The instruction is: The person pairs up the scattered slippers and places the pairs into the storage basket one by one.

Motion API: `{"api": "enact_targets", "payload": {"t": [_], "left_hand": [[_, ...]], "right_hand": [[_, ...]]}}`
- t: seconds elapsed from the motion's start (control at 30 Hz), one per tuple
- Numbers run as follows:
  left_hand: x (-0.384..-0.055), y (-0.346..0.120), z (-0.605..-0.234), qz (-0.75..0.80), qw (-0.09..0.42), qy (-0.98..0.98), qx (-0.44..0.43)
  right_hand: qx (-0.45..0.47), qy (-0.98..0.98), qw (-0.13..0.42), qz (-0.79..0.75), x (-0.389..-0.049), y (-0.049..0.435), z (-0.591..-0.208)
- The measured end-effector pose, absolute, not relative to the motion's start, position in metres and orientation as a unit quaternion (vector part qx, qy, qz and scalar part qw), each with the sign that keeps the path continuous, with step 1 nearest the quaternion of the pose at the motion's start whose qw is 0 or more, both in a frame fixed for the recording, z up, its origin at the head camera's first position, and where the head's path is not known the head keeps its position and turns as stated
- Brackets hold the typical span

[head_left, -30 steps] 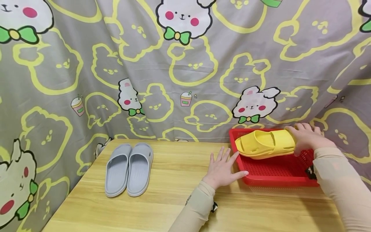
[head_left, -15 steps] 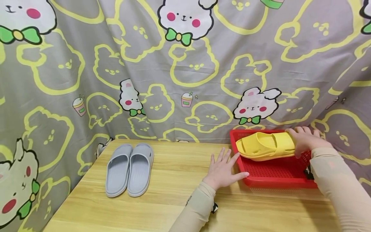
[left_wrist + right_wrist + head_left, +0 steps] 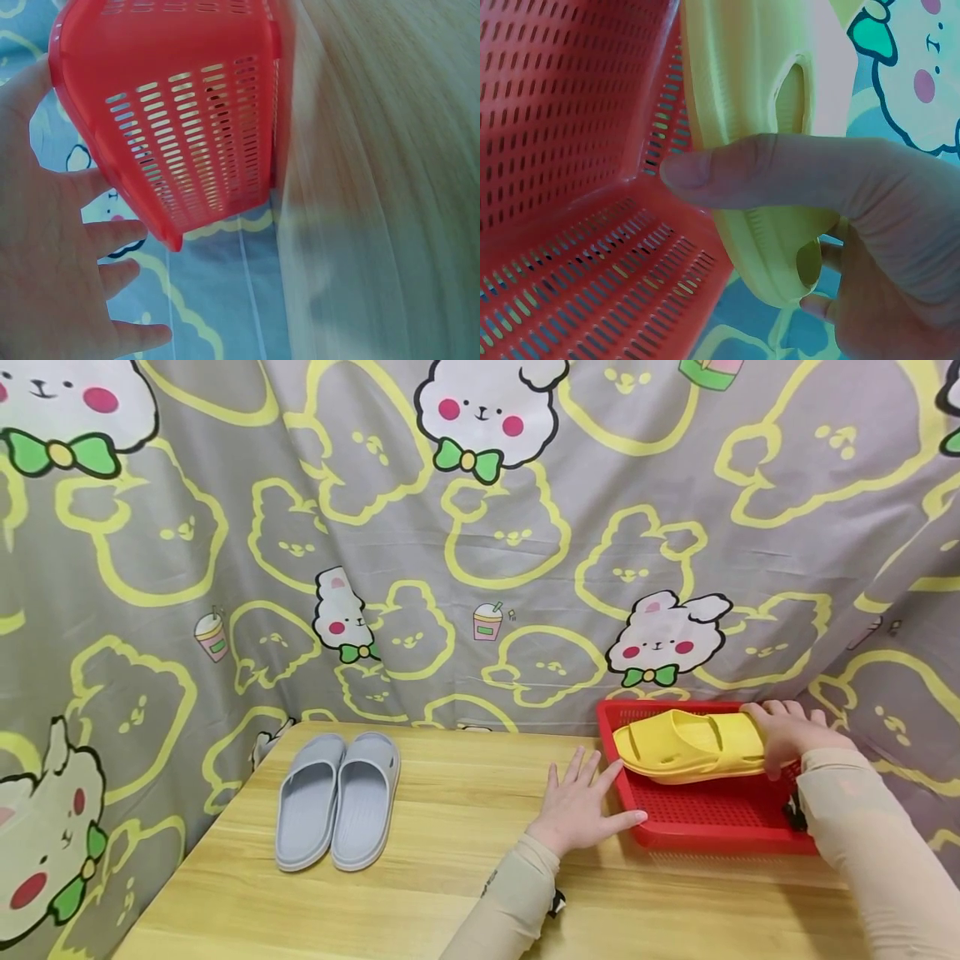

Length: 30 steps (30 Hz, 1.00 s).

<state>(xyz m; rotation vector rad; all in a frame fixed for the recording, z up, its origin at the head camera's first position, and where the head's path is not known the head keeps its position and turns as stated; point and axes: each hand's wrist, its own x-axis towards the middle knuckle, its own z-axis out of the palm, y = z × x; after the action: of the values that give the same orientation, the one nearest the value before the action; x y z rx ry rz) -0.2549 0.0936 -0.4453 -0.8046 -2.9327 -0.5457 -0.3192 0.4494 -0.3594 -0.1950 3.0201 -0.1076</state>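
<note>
One red basket (image 3: 720, 840) stands at the rear right of the wooden table (image 3: 465, 860), just in front of the patterned curtain (image 3: 517, 560). Inside it we find yellow footwear (image 3: 678, 752), set lengthwise along the rear side. Whether this is one slipper or a nested pair, we cannot tell. The right hand (image 3: 798, 737) grips its right end: thumb laid across the near face, fingers curled behind. The left hand (image 3: 577, 814) is spread wide and grasps nothing; its thumb and forefinger are at the basket's left rim. We locate two grey slippers (image 3: 363, 810) side by side on the left part of the table, well apart from the basket. Compared with the frame one second ago, we observe the footwear and the right hand slightly lower against the rear rim; the left hand and the grey slippers keep their positions
</note>
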Motion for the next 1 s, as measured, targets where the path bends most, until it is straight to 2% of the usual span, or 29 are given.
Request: {"api": "enact_targets", "payload": {"t": [0.33,1.0], "left_hand": [[-0.255,0.094,-0.447,-0.180,0.030,-0.949,-0.259],[-0.256,0.094,-0.448,-0.189,0.020,-0.947,-0.259]], "right_hand": [[-0.055,0.995,0.072,-0.044,-0.323,0.452,-0.365],[-0.078,0.993,0.064,-0.060,-0.332,0.461,-0.383]]}}
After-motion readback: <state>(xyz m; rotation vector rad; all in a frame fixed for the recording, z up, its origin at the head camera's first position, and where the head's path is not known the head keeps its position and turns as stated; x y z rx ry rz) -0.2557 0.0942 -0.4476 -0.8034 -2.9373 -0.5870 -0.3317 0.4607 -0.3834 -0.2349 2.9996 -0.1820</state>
